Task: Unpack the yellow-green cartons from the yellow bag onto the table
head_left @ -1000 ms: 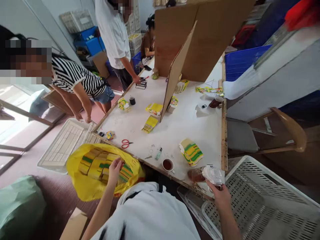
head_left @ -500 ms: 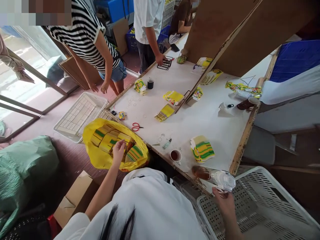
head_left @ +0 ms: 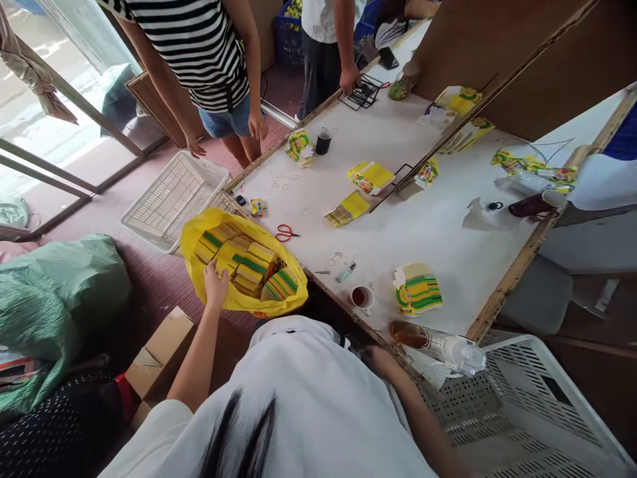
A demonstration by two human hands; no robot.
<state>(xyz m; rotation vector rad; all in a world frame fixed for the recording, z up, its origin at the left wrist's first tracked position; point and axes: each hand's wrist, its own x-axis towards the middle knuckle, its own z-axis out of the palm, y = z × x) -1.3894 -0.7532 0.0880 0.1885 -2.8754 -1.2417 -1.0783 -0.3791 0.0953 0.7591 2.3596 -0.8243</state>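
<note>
Yellow plastic bag (head_left: 233, 302), left of centre beside the table (head_left: 448, 232), holds stacked packets (head_left: 249, 265): light, floppy, best pinched by their edges. Left hand (head_left: 215, 284) grips the bag's rim; right hand (head_left: 381, 362) is mostly hidden, grip unclear.

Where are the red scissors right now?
In the head view the red scissors lie on the white table near its left edge, just right of the yellow bag that the left hand reaches into.
</note>
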